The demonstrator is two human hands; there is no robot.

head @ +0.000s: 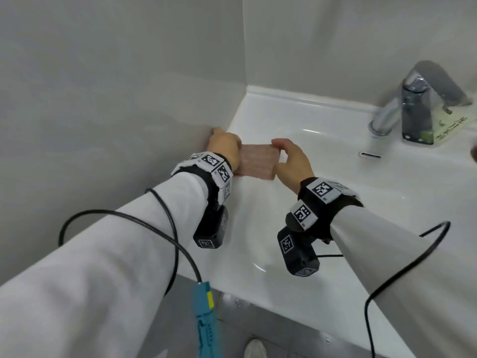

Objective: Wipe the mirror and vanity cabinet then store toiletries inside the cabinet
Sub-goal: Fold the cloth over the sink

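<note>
Soft even light, blurred faucet (pixel 418 104), wide-angle bending at edges.

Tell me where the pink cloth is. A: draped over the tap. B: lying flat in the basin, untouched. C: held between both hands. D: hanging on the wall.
C: the left hand and the right hand each grip one end of the cloth.

Your left hand (pixel 224 148) hides its own fingers and one end of the cloth (pixel 258 161). The tap (pixel 415 99) looks blurry. You cannot read the label (pixel 450 127) beside it. The bottom edge cuts off your shoe (pixel 255 350).
</note>
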